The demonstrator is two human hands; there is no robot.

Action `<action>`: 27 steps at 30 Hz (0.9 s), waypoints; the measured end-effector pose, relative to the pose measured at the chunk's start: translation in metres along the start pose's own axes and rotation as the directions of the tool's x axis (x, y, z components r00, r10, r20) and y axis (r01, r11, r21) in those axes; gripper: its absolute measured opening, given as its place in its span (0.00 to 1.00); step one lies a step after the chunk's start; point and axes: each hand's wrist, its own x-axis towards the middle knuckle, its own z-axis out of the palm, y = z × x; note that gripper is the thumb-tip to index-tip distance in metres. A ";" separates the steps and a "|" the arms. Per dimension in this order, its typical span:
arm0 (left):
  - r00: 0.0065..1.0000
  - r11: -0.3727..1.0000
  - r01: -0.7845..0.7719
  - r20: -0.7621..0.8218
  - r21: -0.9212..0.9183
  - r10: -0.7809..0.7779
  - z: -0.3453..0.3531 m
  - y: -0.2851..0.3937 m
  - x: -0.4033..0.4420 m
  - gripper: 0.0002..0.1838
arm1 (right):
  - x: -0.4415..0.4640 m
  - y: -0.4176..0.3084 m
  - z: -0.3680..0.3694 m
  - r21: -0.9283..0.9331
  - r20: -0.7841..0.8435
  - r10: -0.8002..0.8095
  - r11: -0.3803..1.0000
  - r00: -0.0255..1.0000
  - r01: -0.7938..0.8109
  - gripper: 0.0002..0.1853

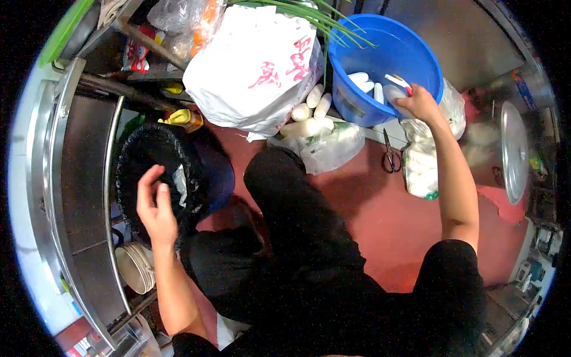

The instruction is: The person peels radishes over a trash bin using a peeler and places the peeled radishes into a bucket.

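Note:
My right hand (421,106) is at the near right rim of a blue bucket (351,98). Its fingers are closed around a slim white-and-red tool (397,82), perhaps a peeler; its exact kind is unclear. A pale, blurred white radish (394,97) shows just below these fingers, and whether they touch it I cannot tell. Several peeled white radishes (378,93) lie inside the bucket. My left hand (157,208) hovers over a bin lined with a black bag (146,160), fingers apart and holding nothing. A whitish scrap (180,184) clings to the bag's inner side.
Several radishes (322,106) lie beside a clear plastic bag (336,149) on the red floor. Black-handled scissors (391,156) and a bag of white produce (421,169) sit right of them. A large white bag (250,65), topped by green stalks (309,13), stands left of the bucket.

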 end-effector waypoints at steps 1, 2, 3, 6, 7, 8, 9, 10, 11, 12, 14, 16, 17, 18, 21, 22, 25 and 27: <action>0.998 0.996 -0.043 0.048 0.074 0.040 0.007 0.010 -0.008 0.17 | 0.007 -0.001 0.001 -0.042 0.029 0.008 0.999 1.000 -0.007 0.33; 0.992 0.986 -0.089 0.097 0.144 0.075 0.014 0.018 -0.016 0.17 | 0.015 -0.001 0.002 -0.085 0.057 0.017 0.996 0.998 -0.012 0.33; 0.989 0.984 -0.099 0.127 0.148 0.080 0.021 0.018 -0.027 0.18 | 0.022 0.001 0.007 -0.103 0.062 0.056 0.994 0.997 -0.049 0.32; 0.984 0.983 -0.061 0.176 0.171 0.030 0.042 0.018 -0.056 0.19 | 0.033 0.017 0.022 -0.079 0.100 -0.022 0.996 0.995 0.030 0.30; 0.985 0.988 -0.035 0.171 0.153 0.009 0.049 0.011 -0.062 0.19 | 0.032 0.021 0.028 -0.081 0.068 -0.067 0.994 0.995 0.072 0.27; 0.986 0.991 -0.009 0.166 0.134 -0.013 0.056 0.004 -0.068 0.19 | 0.032 0.027 0.034 -0.080 0.066 -0.080 0.993 0.995 0.085 0.27; 0.987 0.991 -0.007 0.163 0.132 -0.015 0.065 -0.002 -0.072 0.19 | 0.035 0.039 0.042 -0.051 0.058 -0.083 0.995 0.995 0.086 0.24; 0.987 0.992 -0.002 0.161 0.129 -0.020 0.075 -0.007 -0.073 0.19 | 0.034 0.036 0.043 -0.024 0.053 -0.085 0.996 0.995 0.086 0.22; 0.985 0.976 -0.079 0.165 0.200 0.046 0.086 -0.009 -0.073 0.19 | 0.031 0.034 0.044 -0.029 0.053 -0.098 0.995 0.994 0.100 0.22; 0.949 0.928 -0.310 0.130 0.205 0.288 0.096 -0.015 -0.066 0.17 | 0.020 0.029 0.039 0.099 -0.064 -0.084 0.991 0.994 0.090 0.19; 0.954 0.951 -0.278 0.158 0.137 0.256 0.109 -0.009 -0.056 0.15 | -0.009 0.022 0.027 0.213 -0.169 -0.048 0.973 0.985 0.084 0.16; 0.971 0.984 -0.170 0.181 0.049 0.159 0.113 -0.008 -0.052 0.14 | -0.052 0.002 0.016 0.330 -0.251 0.043 0.943 0.967 0.044 0.14; 0.974 0.992 -0.129 0.190 0.004 0.126 0.114 -0.012 -0.051 0.14 | -0.076 -0.003 0.022 0.393 -0.125 0.089 0.919 0.988 -0.034 0.14; 0.972 0.992 -0.125 0.199 -0.004 0.123 0.114 -0.015 -0.052 0.14 | -0.099 -0.007 0.032 0.448 0.004 0.131 0.886 0.991 -0.119 0.14; 0.975 0.988 -0.150 0.159 -0.044 0.155 0.118 -0.022 -0.053 0.14 | -0.123 -0.011 0.096 0.389 0.128 -0.006 0.920 0.992 -0.045 0.15; 0.974 0.988 -0.146 0.168 -0.045 0.152 0.118 -0.024 -0.052 0.14 | -0.122 -0.017 0.115 0.358 0.287 0.051 0.920 0.957 -0.156 0.15; 0.974 0.989 -0.141 0.174 -0.039 0.146 0.116 -0.032 -0.052 0.15 | -0.101 -0.056 0.167 0.560 0.119 -0.100 0.828 0.988 0.016 0.13; 0.969 0.984 -0.174 0.174 -0.032 0.177 0.115 -0.032 -0.052 0.15 | -0.098 -0.122 0.145 0.564 -0.099 -0.166 0.803 0.981 0.193 0.10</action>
